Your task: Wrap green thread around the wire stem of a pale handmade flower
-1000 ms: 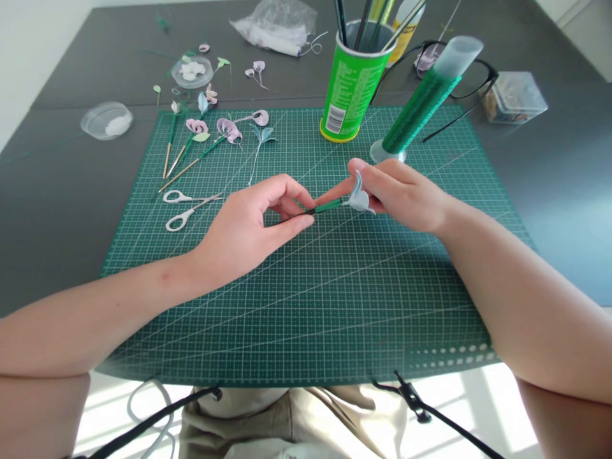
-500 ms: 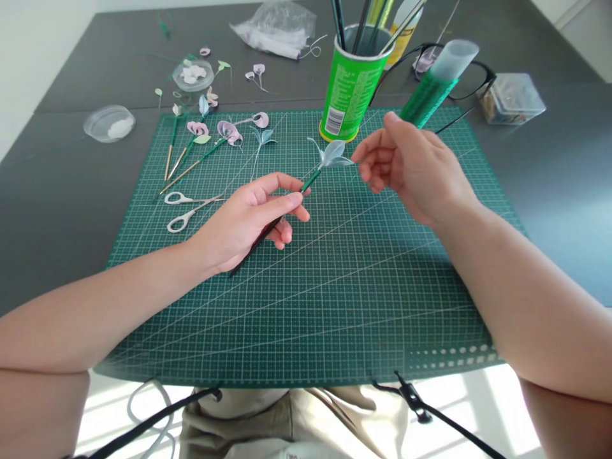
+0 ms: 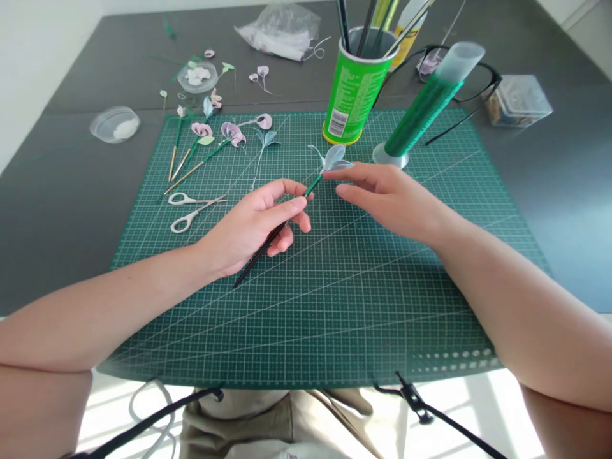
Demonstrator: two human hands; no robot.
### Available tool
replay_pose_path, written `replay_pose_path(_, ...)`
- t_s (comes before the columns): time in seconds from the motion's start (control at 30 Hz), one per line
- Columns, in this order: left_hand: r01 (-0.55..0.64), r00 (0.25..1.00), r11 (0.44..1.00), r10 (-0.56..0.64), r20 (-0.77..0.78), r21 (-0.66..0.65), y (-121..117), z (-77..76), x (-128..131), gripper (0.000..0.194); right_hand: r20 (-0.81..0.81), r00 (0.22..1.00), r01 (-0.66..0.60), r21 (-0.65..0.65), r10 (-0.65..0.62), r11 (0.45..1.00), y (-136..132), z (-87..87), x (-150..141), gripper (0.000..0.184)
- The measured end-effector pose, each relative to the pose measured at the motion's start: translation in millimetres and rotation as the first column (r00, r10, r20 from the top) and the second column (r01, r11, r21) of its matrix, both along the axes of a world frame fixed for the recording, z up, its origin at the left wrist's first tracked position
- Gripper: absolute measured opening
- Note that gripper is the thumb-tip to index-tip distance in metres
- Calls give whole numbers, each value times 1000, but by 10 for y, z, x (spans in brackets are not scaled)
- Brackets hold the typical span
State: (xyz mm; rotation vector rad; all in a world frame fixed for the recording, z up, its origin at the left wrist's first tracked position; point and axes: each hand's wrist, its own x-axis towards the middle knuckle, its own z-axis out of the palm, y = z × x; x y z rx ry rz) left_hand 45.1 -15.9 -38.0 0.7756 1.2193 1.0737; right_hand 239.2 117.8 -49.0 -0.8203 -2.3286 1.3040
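Left hand: the slim black stick (image 3: 253, 262) is grasped by the left hand (image 3: 261, 223), pinched between thumb and fingers and tilted.
Flower: the translucent pale-blue flower (image 3: 335, 157) is carried at the stick's upper end, above a green-wrapped section (image 3: 314, 184), over the mat.
Right hand: the flower's base is met by the index fingertip of the right hand (image 3: 394, 197); nothing is clasped, and the thumb is held apart.
Mat: the green gridded cutting mat (image 3: 335, 287) is spread beneath both hands.
Mat, left part: white-handled scissors (image 3: 194, 215) are laid near the left hand, below purple looped flowers (image 3: 233, 132).
Beyond: a bright-green can (image 3: 351, 95) is filled with sticks, beside a leaning green-wrapped tube (image 3: 423, 118).
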Motion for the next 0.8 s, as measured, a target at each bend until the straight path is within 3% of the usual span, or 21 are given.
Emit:
replay_pose_path(0.07,1,1000,1000,-1,-1,6,-1,1,1,6,-49,996,-79,-195,71,978,-50,12,-9,31)
replay_pose_path(0.13,1,1000,1000,-1,-1,11,-2,3,4,4,-114,988,-141,-386,104,912,-102,46,-16,38)
replay_pose_path(0.23,-26,1000,999,26,3,19,4,5,6,3,-159,977,-202,-509,139,837,-142,111,-14,39)
replay_pose_path(0.37,-121,993,992,121,2,22,28,10,2,3,-101,977,-212,-440,186,873,-67,155,16,20)
replay_pose_path(0.53,-238,968,959,247,-48,151,-22,64,17,8,-122,986,93,-197,-118,976,133,155,77,49)
replay_pose_path(0.67,-213,968,945,239,-77,247,-127,139,53,4,-370,891,266,-45,-263,963,222,198,118,51)
replay_pose_path(0.8,-224,968,946,244,-61,233,-130,146,49,5,-615,738,404,71,-279,912,334,239,159,54)
